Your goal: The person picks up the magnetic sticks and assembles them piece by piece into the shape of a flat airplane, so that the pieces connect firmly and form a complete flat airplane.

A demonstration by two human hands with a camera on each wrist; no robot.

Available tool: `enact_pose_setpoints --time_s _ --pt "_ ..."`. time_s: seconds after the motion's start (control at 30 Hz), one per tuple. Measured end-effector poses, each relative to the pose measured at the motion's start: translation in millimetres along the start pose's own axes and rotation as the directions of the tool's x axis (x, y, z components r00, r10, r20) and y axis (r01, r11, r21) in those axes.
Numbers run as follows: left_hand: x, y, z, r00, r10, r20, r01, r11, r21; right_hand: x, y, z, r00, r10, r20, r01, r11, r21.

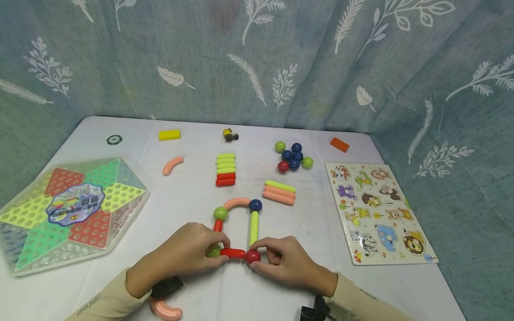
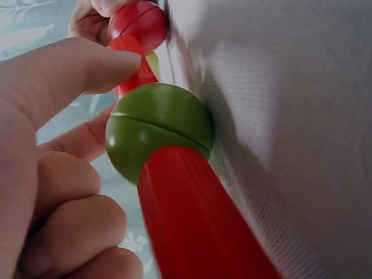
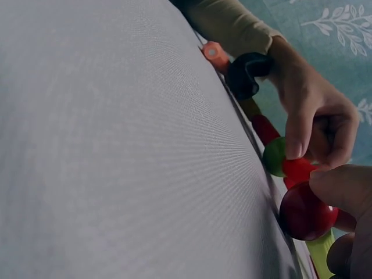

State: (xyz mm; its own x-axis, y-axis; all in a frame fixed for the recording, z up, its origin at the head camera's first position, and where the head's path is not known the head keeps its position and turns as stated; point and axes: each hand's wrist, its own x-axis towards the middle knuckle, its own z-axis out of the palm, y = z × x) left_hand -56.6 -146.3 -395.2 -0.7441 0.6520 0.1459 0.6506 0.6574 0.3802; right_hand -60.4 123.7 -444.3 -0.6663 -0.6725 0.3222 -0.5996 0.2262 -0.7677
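My left hand (image 1: 192,249) pinches a short red rod (image 1: 233,253) between thumb and index finger, beside a green ball (image 2: 160,125) partly hidden in the head view. My right hand (image 1: 285,261) holds a red ball (image 1: 252,257) at the rod's other end, thumb and index finger on it. From the red ball a ribbed yellow-green rod (image 1: 254,229) runs to a blue ball (image 1: 255,205). A curved pink piece (image 1: 237,203) links that to another green ball (image 1: 220,214). Left wrist view: a thick red rod (image 2: 197,215) extends from the near green ball towards the camera.
Loose yellow-green and red rods (image 1: 226,169), pink rods (image 1: 279,195) and several balls (image 1: 296,156) lie beyond the hands. A Chinese checkers board (image 1: 76,205) sits left, an animal puzzle board (image 1: 381,214) right. A curved pink piece (image 1: 166,310) lies by the left wrist.
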Motion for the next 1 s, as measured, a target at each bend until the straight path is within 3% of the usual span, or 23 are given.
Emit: enact_pose_setpoints --time_s 0.13,0.43,0.5,0.6,0.77,0.83,1.0 --pt "-0.3 1.6 -0.5 1.000 -0.004 0.026 0.004 1.000 0.017 0 0 0 1.000 -0.007 -0.002 0.007 1.000 0.013" --pt "-9.5 -5.7 -8.0 1.000 0.006 0.001 -0.006 0.999 -0.033 0 0 3 1.000 -0.008 0.019 0.008 1.000 -0.019" --pt "-15.2 -9.5 -14.3 1.000 -0.021 0.015 0.021 0.999 -0.036 0 -1 4 1.000 -0.016 0.022 0.016 0.999 -0.039" --pt "-26.9 -15.6 -25.0 0.993 -0.113 0.026 0.114 0.993 -0.015 0 -1 6 1.000 -0.015 0.014 0.015 0.998 -0.065" --pt "-48.9 -23.7 -34.7 0.964 -0.265 0.010 0.265 0.964 0.030 1 -1 4 1.000 0.017 -0.020 -0.019 0.996 -0.083" --pt "-53.6 -25.0 -34.2 0.961 -0.276 0.009 0.276 0.961 0.033 1 0 3 0.999 0.022 -0.042 -0.025 0.996 -0.086" --pt "-51.9 -25.2 -28.9 0.972 -0.236 -0.010 0.236 0.971 0.027 3 2 2 0.994 0.027 -0.103 -0.037 0.995 -0.095"
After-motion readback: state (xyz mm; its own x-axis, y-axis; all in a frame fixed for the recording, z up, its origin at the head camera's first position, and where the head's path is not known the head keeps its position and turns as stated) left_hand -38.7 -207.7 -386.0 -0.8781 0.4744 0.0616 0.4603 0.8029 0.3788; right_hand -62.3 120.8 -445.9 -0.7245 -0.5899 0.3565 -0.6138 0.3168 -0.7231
